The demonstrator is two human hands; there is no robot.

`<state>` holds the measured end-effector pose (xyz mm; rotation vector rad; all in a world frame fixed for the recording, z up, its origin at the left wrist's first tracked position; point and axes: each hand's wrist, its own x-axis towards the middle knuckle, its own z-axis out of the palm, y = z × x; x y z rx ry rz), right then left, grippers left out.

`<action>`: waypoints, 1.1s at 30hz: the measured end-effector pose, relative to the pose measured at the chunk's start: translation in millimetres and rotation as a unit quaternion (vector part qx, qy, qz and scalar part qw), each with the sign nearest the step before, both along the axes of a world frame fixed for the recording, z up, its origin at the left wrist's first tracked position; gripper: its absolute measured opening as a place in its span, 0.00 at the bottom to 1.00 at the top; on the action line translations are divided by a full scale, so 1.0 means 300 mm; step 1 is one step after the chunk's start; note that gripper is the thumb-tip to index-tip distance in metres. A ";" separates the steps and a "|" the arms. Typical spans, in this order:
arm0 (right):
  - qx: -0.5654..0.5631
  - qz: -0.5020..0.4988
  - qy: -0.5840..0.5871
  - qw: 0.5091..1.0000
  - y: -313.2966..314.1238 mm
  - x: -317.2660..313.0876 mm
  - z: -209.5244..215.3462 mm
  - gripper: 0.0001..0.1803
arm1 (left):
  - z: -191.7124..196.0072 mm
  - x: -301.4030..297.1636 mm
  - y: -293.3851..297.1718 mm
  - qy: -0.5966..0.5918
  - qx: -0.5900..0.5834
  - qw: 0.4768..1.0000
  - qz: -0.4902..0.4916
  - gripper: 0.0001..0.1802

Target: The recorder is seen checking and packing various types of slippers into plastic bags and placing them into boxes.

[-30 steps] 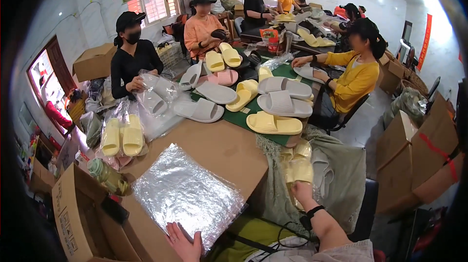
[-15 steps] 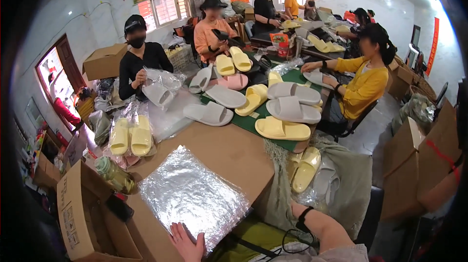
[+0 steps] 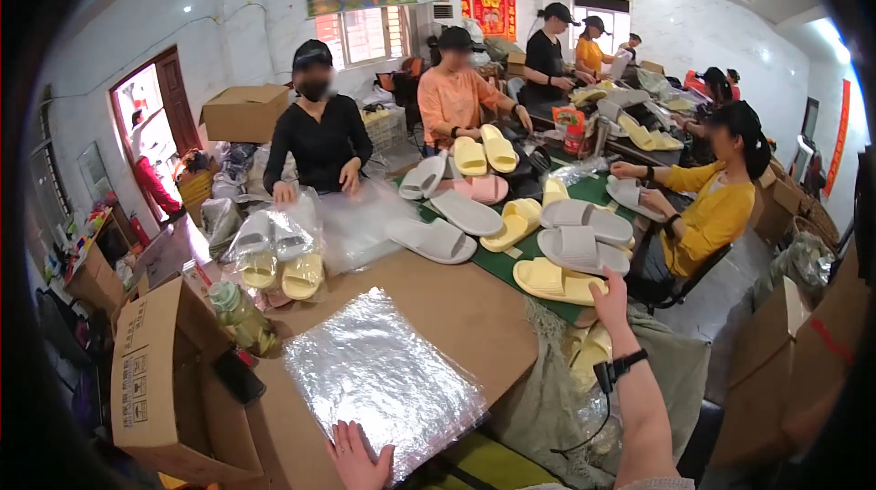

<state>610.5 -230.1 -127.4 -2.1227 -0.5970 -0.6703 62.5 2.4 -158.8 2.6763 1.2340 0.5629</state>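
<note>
My left hand (image 3: 359, 456) lies flat, fingers spread, on the near edge of a stack of shiny clear plastic bags (image 3: 383, 371). At the corner of the green mat, my right hand (image 3: 611, 294) has its fingers closed on the right end of a yellow slipper (image 3: 552, 280). Just behind that, a grey slipper (image 3: 577, 248) rests close to my fingertips. More grey slippers (image 3: 438, 242) and yellow slippers (image 3: 513, 224) are spread on the table, with a pink slipper (image 3: 479, 187) among them. A black band with a cord circles my right wrist.
An open cardboard box (image 3: 146, 380), a green-lidded bottle (image 3: 239, 317) and a black phone (image 3: 239, 376) stand left. Bagged slippers (image 3: 278, 257) lie beyond. A co-worker in black (image 3: 315, 143) stands opposite; one in yellow (image 3: 703, 207) sits right. A cloth sack (image 3: 547, 390) hangs below the table edge.
My right hand has risen from below the table edge to the yellow slipper. My left hand stays on the bags. The co-worker in black has put the bagged grey slippers down onto the yellow ones.
</note>
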 end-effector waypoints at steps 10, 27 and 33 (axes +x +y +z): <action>0.072 0.112 0.152 0.979 0.358 0.001 0.056 0.17 | -0.014 -0.018 -0.003 -0.018 -0.035 0.999 0.006 0.47; -0.044 0.433 0.290 0.853 0.491 -0.874 0.054 0.21 | 0.016 -0.005 -0.011 -0.028 -0.020 0.999 -0.013 0.47; -0.142 0.430 0.249 0.856 0.466 -0.860 -0.036 0.23 | -0.003 -0.008 -0.005 -0.013 -0.011 1.000 -0.017 0.47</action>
